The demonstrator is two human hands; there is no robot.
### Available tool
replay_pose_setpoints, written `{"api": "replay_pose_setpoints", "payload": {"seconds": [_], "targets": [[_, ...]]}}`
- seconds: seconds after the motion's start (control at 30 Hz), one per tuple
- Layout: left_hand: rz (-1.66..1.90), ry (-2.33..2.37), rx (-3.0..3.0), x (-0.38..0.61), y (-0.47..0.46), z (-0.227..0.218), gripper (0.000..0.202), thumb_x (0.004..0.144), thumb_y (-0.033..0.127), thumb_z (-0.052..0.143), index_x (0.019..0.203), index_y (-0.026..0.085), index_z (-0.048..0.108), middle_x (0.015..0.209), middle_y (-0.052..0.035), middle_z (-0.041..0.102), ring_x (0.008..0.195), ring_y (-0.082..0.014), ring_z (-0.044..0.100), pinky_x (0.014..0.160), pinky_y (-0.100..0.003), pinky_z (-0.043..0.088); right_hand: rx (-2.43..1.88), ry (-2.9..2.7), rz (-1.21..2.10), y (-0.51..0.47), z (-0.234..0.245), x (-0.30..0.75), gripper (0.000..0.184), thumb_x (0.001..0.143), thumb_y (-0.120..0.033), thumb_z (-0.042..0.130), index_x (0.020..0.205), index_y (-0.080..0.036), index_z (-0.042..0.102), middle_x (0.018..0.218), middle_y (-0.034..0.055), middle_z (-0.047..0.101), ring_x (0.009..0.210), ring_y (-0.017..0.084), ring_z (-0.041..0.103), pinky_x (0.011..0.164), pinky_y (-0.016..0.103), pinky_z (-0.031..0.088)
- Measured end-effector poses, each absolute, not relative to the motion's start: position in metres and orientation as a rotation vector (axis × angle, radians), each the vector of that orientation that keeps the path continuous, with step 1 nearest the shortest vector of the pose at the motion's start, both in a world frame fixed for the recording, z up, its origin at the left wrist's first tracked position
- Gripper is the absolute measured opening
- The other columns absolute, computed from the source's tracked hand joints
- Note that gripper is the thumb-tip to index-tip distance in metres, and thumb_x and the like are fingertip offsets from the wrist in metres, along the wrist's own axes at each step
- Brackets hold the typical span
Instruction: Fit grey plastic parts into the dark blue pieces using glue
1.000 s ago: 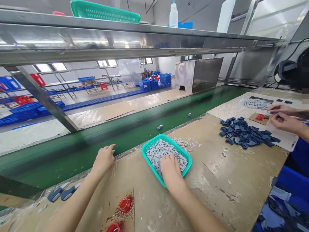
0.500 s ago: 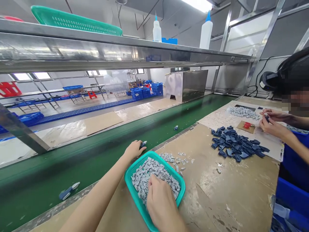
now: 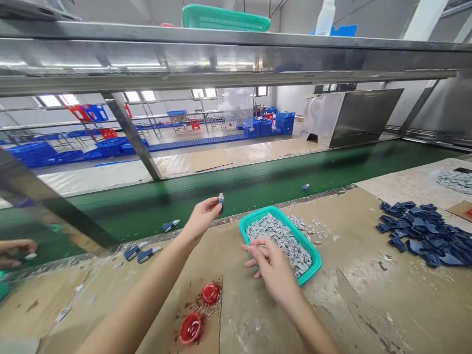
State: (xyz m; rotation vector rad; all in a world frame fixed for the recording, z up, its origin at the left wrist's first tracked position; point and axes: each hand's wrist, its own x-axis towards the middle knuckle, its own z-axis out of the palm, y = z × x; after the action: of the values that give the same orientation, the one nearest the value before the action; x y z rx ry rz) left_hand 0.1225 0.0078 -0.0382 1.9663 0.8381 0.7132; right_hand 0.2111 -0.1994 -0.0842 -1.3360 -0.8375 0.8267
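My left hand [image 3: 202, 219] is closed on a small dark-blue and grey plastic part [image 3: 221, 198], held up near the edge of the green conveyor belt [image 3: 236, 189]. My right hand [image 3: 273, 263] hovers over the near left side of a green basket [image 3: 316, 265]. Its thumb and index finger come together, the other fingers looser; whatever they pinch is too small to make out. Many small grey plastic pieces [image 3: 271, 228] fill the basket. More loose grey pieces [image 3: 300, 223] lie beside its far right side.
Two blue-and-grey parts [image 3: 148, 254] lie on the table at left; others ride on the belt, one [image 3: 170, 225] at left. Two red dishes [image 3: 190, 328] sit on cardboard. Dark-blue pieces [image 3: 416, 228] are heaped at right. Another person's hand [image 3: 16, 250] shows at far left. A metal shelf [image 3: 221, 59] spans above.
The view has swung left, bringing the red dishes into sight. My right hand has come up out of the grey pieces. My left hand has lifted the blue-and-grey part, its tip now upright.
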Motion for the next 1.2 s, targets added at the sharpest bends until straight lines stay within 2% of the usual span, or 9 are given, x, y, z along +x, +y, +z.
{"api": "replay_pose_setpoints", "payload": {"seconds": [0.13, 0.27, 0.43, 0.6, 0.8, 1.0, 1.2], "targets": [[0.835, 0.895, 1.783, 0.038, -0.043, -0.017, 0.047, 0.077, 0.049, 0.063, 0.112, 0.018, 0.057, 0.116, -0.0096, 0.063, 0.107, -0.0219, 0.058, 0.095, -0.035, 0.046, -1.259, -0.919, 0.937, -0.200, -0.085, 0.187, 0.026, 0.086, -0.046, 0.056, 0.087, -0.020, 0.055, 0.088, 0.0053, 0.066, 0.073, 0.020, 0.065, 0.041, 0.019, 0.047], [0.931, 1.012, 1.599, -0.021, -0.088, -0.012, 0.036, 0.071, 0.042, 0.072, 0.098, 0.020, 0.060, 0.101, -0.0055, 0.067, 0.098, -0.0197, 0.062, 0.090, -0.029, 0.049, -1.326, -0.923, 0.946, -0.195, -0.092, 0.170, 0.030, 0.080, -0.046, 0.064, 0.080, -0.016, 0.064, 0.073, 0.0044, 0.064, 0.061, 0.018, 0.061, 0.041, 0.020, 0.046], [1.097, 1.198, 1.250, -0.063, -0.137, -0.045, 0.047, 0.056, 0.036, 0.083, 0.094, 0.020, 0.060, 0.095, -0.0040, 0.070, 0.097, -0.0227, 0.065, 0.085, -0.026, 0.053, -1.307, -0.812, 1.090, -0.191, -0.104, 0.159, 0.038, 0.071, -0.048, 0.072, 0.075, -0.012, 0.064, 0.069, 0.0089, 0.069, 0.062, 0.020, 0.066, 0.049, 0.023, 0.048], [1.134, 1.297, 1.061, -0.080, -0.165, -0.087, 0.051, 0.045, 0.034, 0.086, 0.087, 0.019, 0.061, 0.086, -0.0046, 0.072, 0.089, -0.0272, 0.068, 0.083, -0.031, 0.056, -1.301, -0.815, 1.181, -0.188, -0.113, 0.147, 0.044, 0.068, -0.053, 0.074, 0.076, -0.011, 0.062, 0.068, 0.0098, 0.069, 0.055, 0.015, 0.062, 0.048, 0.022, 0.045], [1.154, 1.298, 1.048, -0.081, -0.172, -0.086, 0.050, 0.046, 0.035, 0.085, 0.087, 0.020, 0.061, 0.086, -0.0040, 0.073, 0.087, -0.0233, 0.069, 0.079, -0.023, 0.056, -1.343, -0.830, 1.163, -0.187, -0.117, 0.137, 0.049, 0.065, -0.058, 0.074, 0.072, -0.012, 0.061, 0.063, 0.0076, 0.067, 0.050, 0.013, 0.057, 0.048, 0.023, 0.044], [1.165, 1.266, 1.045, -0.063, -0.175, -0.076, 0.046, 0.047, 0.036, 0.085, 0.082, 0.019, 0.061, 0.081, -0.0025, 0.072, 0.080, -0.0209, 0.070, 0.075, -0.021, 0.057, -1.379, -0.820, 1.145, -0.187, -0.114, 0.136, 0.047, 0.066, -0.056, 0.074, 0.072, -0.011, 0.062, 0.064, 0.0079, 0.067, 0.051, 0.013, 0.056, 0.048, 0.022, 0.042], [1.217, 1.220, 1.012, -0.040, -0.187, -0.071, 0.036, 0.053, 0.032, 0.083, 0.079, 0.020, 0.061, 0.087, -0.0039, 0.073, 0.088, -0.0242, 0.069, 0.083, -0.027, 0.056, -1.253, -0.814, 1.269, -0.196, -0.095, 0.139, 0.045, 0.068, -0.054, 0.075, 0.077, -0.011, 0.062, 0.067, 0.0072, 0.068, 0.051, 0.011, 0.053, 0.046, 0.019, 0.037]]}}
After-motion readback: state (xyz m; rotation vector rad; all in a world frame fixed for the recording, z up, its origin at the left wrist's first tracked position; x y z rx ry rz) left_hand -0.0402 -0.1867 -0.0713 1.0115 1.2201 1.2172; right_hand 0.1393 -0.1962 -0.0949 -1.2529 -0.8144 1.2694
